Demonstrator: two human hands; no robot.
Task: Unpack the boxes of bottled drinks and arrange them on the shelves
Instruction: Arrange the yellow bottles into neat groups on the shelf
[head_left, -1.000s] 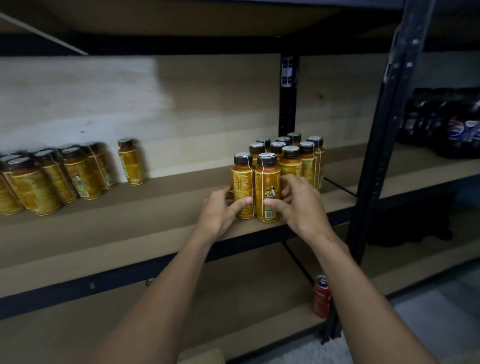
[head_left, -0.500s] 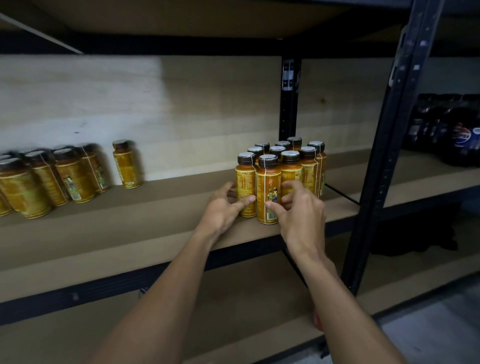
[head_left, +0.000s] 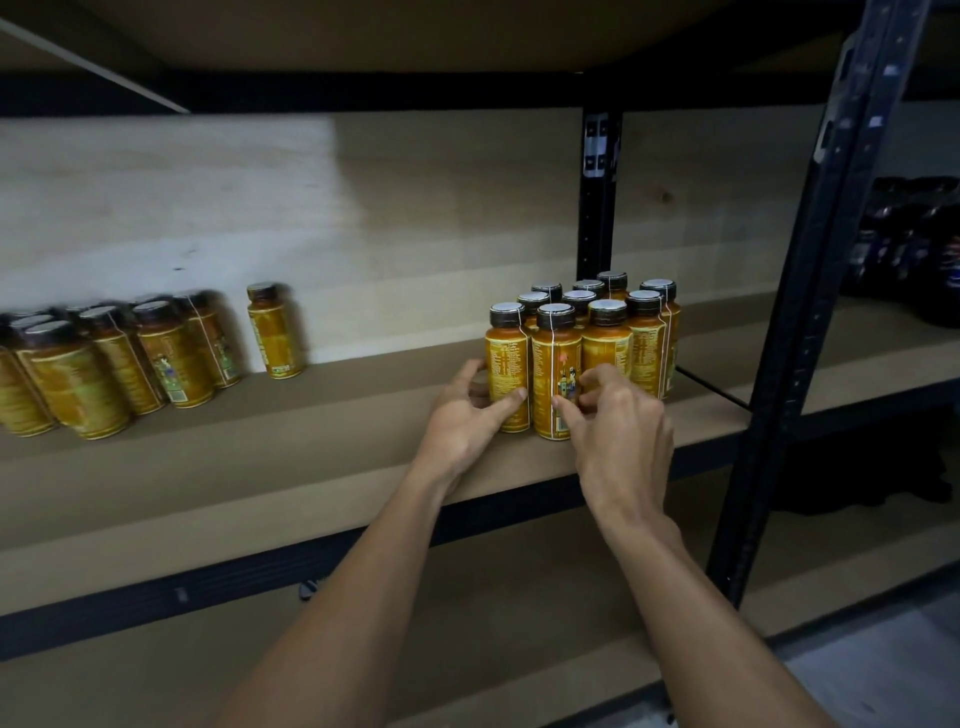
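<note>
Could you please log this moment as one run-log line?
step: arranging | left hand: holds front-left bottle | right hand: holds front-middle bottle | bottles: upright on shelf

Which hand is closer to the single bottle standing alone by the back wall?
Left. The left hand sits right of the lone bottle, on the cluster's front-left bottle; the right hand is farther right, on the neighbouring bottle.

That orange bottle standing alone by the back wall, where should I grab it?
Wrap the lone bottle round its labelled middle, coming from the front: it stands upright with open shelf on both sides, and the wall closes off the back.
</note>
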